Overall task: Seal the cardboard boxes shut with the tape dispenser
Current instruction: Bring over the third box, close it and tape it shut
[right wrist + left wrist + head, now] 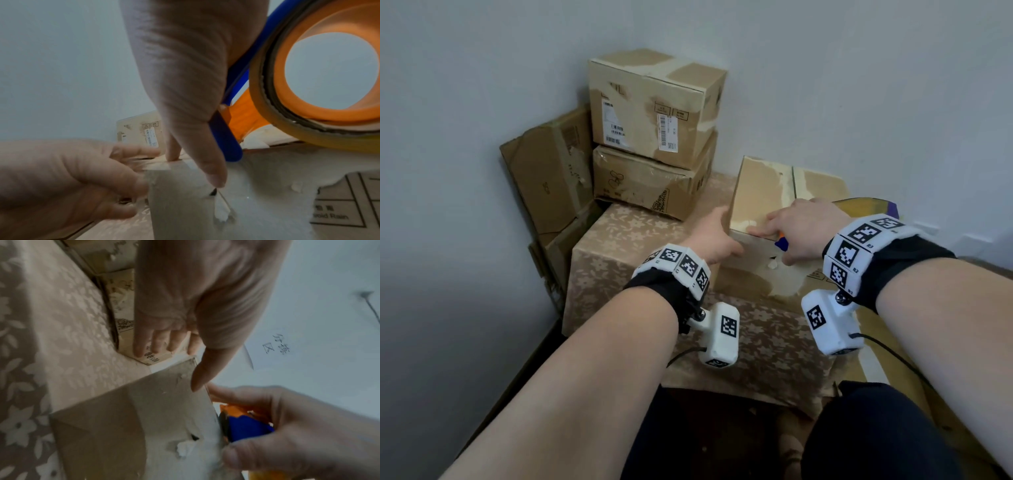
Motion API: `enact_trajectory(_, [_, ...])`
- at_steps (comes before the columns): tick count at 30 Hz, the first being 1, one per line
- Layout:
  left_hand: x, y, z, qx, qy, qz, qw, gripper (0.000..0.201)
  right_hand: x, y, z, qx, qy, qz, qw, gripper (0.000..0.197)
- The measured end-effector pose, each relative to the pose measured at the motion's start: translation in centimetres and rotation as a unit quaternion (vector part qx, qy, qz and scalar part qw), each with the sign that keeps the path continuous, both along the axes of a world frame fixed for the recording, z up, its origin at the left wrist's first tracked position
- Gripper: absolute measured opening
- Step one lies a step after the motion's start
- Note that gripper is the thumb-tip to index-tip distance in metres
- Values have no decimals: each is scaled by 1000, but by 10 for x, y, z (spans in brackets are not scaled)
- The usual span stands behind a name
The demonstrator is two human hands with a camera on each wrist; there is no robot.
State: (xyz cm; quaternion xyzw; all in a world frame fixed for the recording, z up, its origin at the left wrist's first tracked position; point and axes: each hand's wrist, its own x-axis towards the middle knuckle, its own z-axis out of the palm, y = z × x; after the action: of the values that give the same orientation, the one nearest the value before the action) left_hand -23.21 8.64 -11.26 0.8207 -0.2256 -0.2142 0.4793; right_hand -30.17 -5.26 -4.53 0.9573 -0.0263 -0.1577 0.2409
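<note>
Box [767, 195] sits on the patterned counter [619, 246], right in front of me, its near top corner between my hands. Tape dispenser [308, 78], blue frame and orange hub, is low against the box's near face by the top edge, roll nearly touching the card.

My right hand [801, 229] is curled round the dispenser's blue handle while its forefinger stretches out flat over the top edge. My left hand [717, 236] cups the box's left corner, fingers down the far side, thumb on the near face; the right wrist view shows a strip of tape [158, 165] by that corner, under my fingertips.

My read: I'm anchoring the tape end before the pull across the seam. Trouble spots? The box's skin is torn and peeled here, so the tape may grab loose paper and lift. If my left hand eases off, the box could skid on the cloth. A crooked pull would miss the seam.

Behind, stacked boxes [654, 109] stand in the corner, well apart.
</note>
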Motion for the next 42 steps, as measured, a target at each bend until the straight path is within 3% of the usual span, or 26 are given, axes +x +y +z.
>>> enact_trajectory(5, [0, -14, 5, 147, -203, -50, 967, 75, 1, -1, 4, 15, 6, 18, 1000, 71])
enact_trajectory(8, [5, -17, 7, 196, -280, -71, 937, 63, -4, -1, 8, 74, -35, 21, 996, 56])
enact_trajectory(12, [16, -22, 10, 262, -316, -63, 910, 47, -5, -6, 11, 148, -130, 8, 980, 35])
enact_trajectory(16, [34, -30, 14, 344, -304, -43, 887, 43, -7, -20, 13, 115, -248, 26, 962, 34])
enact_trajectory(20, [41, -38, 22, 396, -309, -20, 864, 30, -14, -42, 13, 184, -289, -37, 939, 47])
enact_trajectory(22, [42, -42, 25, 395, -311, -27, 864, 30, -16, -52, 13, 273, -312, -74, 907, 41])
enact_trajectory(25, [38, -46, 27, 348, -323, -71, 877, 35, -17, -65, 14, 417, -337, -150, 831, 39])
enact_trajectory(29, [31, -50, 25, 293, -332, -104, 890, 37, -16, -73, 12, 476, -362, -201, 776, 42])
enact_trajectory(32, [31, -52, 25, 301, -347, -102, 883, 36, -16, -77, 10, 529, -370, -244, 724, 29])
enact_trajectory(35, [30, -53, 26, 314, -368, -98, 870, 27, -16, -82, 8, 596, -331, -289, 672, 34])
enact_trajectory(38, [29, -55, 26, 331, -377, -95, 860, 23, -17, -88, 7, 634, -285, -304, 651, 42])
enact_trajectory(42, [29, -57, 26, 355, -375, -92, 851, 28, -22, -91, 5, 652, -286, -294, 638, 44])
